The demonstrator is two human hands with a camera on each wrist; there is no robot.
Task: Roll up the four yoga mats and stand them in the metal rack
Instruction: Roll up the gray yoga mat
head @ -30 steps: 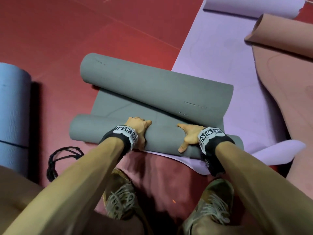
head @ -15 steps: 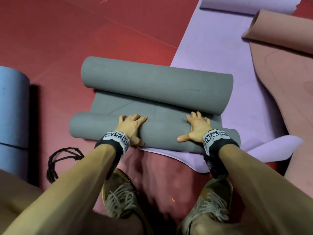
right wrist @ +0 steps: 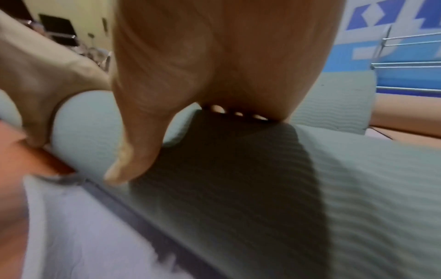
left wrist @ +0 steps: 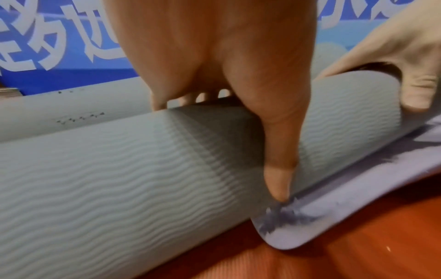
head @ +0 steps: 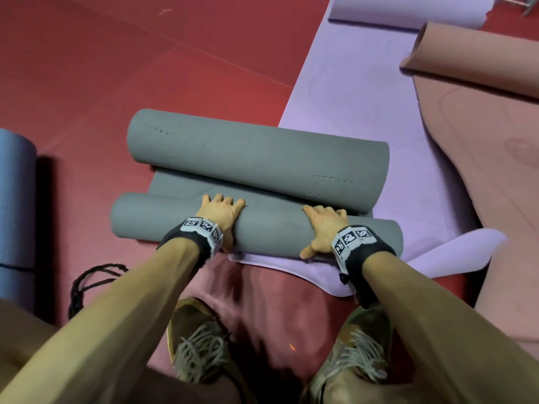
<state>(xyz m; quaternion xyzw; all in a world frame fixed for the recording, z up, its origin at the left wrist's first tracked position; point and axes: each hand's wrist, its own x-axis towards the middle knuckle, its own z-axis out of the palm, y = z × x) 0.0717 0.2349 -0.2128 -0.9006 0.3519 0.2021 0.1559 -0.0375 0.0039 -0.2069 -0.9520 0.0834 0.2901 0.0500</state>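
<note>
Grey mat [head: 256, 228]: centre floor, curled at both ends; near roll under your palms, far roll [head: 262, 158] just beyond at 12 o'clock.
Your left hand [head: 220, 212]: draped over the near roll, fingers across the top, thumb on the near side, grasping it.
Your right hand [head: 323, 225]: same hold.
Lilac mat [head: 364, 91]: flat beneath, running to 1 o'clock.
Terracotta mat [head: 481, 135]: 3 o'clock.
Blue mat [head: 14, 199]: rolled, 9 o'clock.
Metal rack [right wrist: 405, 66]: 2 o'clock, right wrist view.
</note>
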